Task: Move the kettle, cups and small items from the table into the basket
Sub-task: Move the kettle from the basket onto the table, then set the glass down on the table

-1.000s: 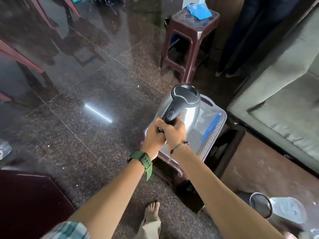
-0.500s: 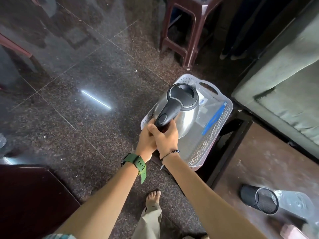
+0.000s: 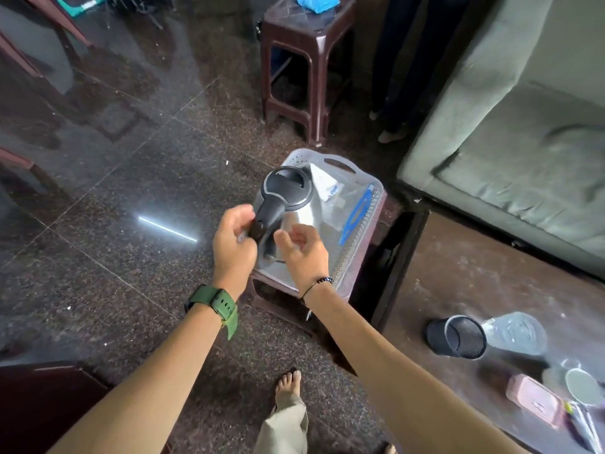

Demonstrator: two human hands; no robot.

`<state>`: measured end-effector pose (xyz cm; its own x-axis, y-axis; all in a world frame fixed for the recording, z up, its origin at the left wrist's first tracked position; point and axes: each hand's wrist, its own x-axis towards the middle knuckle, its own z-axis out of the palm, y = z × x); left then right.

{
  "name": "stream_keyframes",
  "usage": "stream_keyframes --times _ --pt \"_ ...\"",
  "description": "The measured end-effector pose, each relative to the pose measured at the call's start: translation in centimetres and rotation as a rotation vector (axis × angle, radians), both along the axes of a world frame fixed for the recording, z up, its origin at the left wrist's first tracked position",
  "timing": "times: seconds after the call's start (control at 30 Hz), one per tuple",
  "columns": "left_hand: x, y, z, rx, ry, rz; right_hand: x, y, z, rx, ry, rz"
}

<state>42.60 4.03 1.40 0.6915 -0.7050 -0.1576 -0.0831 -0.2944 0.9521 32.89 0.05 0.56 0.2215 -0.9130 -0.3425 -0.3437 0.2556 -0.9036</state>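
The steel kettle point(image 3: 288, 224) — domed, with a matte black lid and handle — is seen standing in the pale perforated plastic basket point(image 3: 366, 231). Both grips are released: left hand point(image 3: 234, 247) loosely curled beside the handle, right hand point(image 3: 304, 253) open, apart.

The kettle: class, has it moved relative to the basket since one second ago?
Yes. The kettle has gone down into the basket, and both hands have let go of its handle.

Home living room. Polished dark granite floor point(image 3: 124, 204), grey-green sofa point(image 3: 510, 152), brown plastic stool point(image 3: 304, 60), low wooden table point(image 3: 491, 283) with household bits. Bare foot point(image 3: 288, 385) visible.
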Motion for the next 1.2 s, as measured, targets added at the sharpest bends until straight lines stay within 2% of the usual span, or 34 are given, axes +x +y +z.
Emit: stream_keyframes --times 0.13,0.27,0.5,0.67,0.83,1.03,1.2 --pt "-4.9 -1.1 4.7 -0.161 -0.005 -0.037 -6.5 -0.4 3.2 -0.055 -0.051 -0.073" --pt "-13.8 -1.9 7.8 -0.24 0.068 -0.131 -14.8 -0.5 6.1 -0.12 -0.05 -0.146" --pt "-30.6 -2.1 8.6 -0.203 0.163 -0.326 -30.6 -0.7 8.7 -0.186 -0.031 -0.334" --pt "-38.3 -2.2 6.2 -0.093 0.185 -0.542 -39.5 -0.8 7.1 -0.156 0.044 -0.452" --pt "-41.5 -3.9 1.8 0.135 0.057 -0.758 -45.7 -1.0 2.1 -0.03 0.177 -0.44" --pt "-42.9 -7.6 -5.1 0.386 -0.198 -1.017 -49.4 -2.2 -4.7 0.103 0.487 -0.17" --pt "-45.2 -10.7 -9.1 0.519 -0.441 -1.216 -49.8 -4.1 -9.6 0.142 0.565 -0.018"
